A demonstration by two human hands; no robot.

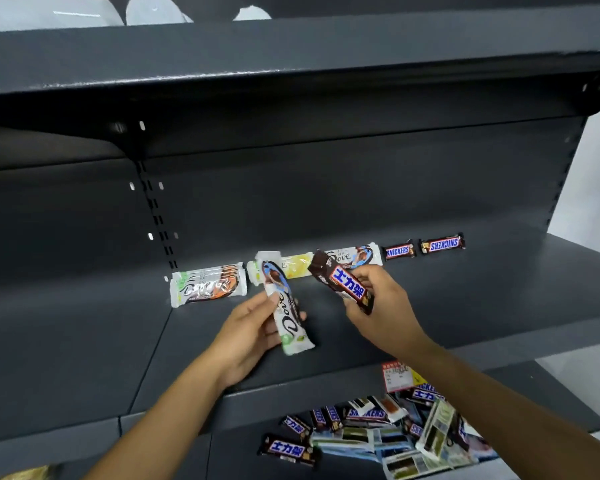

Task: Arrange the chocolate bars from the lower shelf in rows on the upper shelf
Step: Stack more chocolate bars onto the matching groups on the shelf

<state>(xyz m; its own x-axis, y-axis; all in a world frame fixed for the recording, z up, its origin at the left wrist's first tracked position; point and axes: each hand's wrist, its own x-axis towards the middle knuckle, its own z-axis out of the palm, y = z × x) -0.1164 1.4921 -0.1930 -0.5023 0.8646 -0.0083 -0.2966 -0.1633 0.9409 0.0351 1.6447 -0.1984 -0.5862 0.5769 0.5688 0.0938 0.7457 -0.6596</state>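
Note:
My left hand (246, 332) grips a white Dove bar (286, 306), held lengthwise above the upper shelf (84, 341). My right hand (383, 306) holds a brown Snickers bar (343, 280) tilted over the same shelf. Along the shelf's back lies a row: a white Dove bar (208, 284), a yellow-white Dove bar (291, 263) partly hidden behind the held one, another white Dove bar (355, 256), then two Snickers bars (399, 251) (442, 243). On the lower shelf a loose pile of several chocolate bars (378, 434) lies jumbled.
A dark shelf (291, 53) overhangs above the upper shelf. A slotted upright (155, 209) runs down the back panel at left. A red and yellow price tag (397, 375) hangs on the upper shelf's front edge. White packages (49, 12) sit on the top level.

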